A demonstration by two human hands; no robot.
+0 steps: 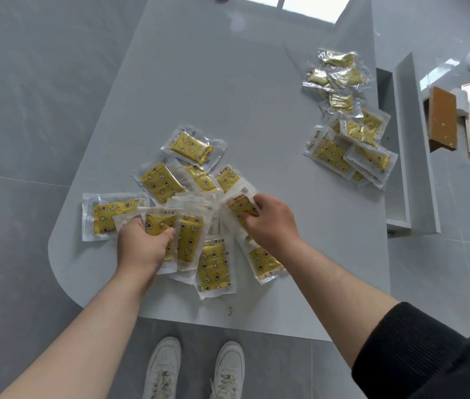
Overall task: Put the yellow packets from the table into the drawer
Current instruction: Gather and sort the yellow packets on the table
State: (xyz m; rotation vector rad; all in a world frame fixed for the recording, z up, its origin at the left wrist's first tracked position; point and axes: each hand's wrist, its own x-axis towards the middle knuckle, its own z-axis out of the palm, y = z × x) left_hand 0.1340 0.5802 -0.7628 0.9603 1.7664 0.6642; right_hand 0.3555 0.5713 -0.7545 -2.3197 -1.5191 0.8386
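Above grey table (pixel 199 96), left hand (pixel 141 247) and right hand (pixel 271 223) curl fingers round yellow packets (pixel 159 223).

Views: 1, on your head.
Facing: forward and steeply down at the table (pixel 228 96).
Nearness: close, within your reach.

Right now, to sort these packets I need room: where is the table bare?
The widest bare patch is the far end of the table, beyond both heaps. Another lies between the near heap and the right heap by the drawer. A strip runs along the near right edge. Crowded: the near heap, where left hand and right hand grip packets.
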